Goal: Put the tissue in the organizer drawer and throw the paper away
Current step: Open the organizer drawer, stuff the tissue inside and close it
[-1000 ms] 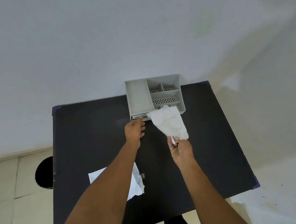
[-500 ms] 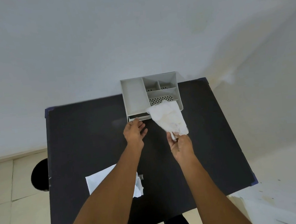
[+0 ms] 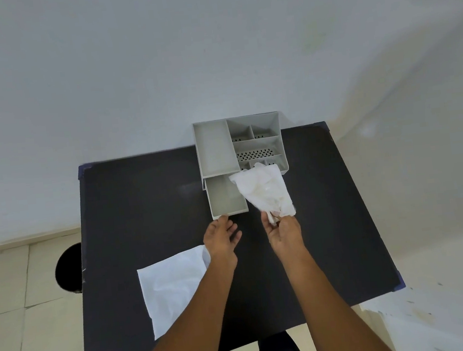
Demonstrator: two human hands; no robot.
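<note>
A grey organizer with several compartments stands at the far edge of the black table. Its left drawer is pulled out toward me and looks empty. My left hand rests just in front of the drawer, fingers apart, thumb tip at the drawer's front edge. My right hand pinches the lower end of a crumpled white tissue, which stands up beside the drawer's right side. A flat white paper lies on the table near me, partly under my left forearm.
A round black bin sits on the tiled floor off the table's left edge. White walls meet behind the organizer and along the right. My legs show below the table's near edge.
The drawer has slid out of the organizer toward me, drawn by my left hand, which has come back with it. My right hand still holds the tissue in about the same spot.
</note>
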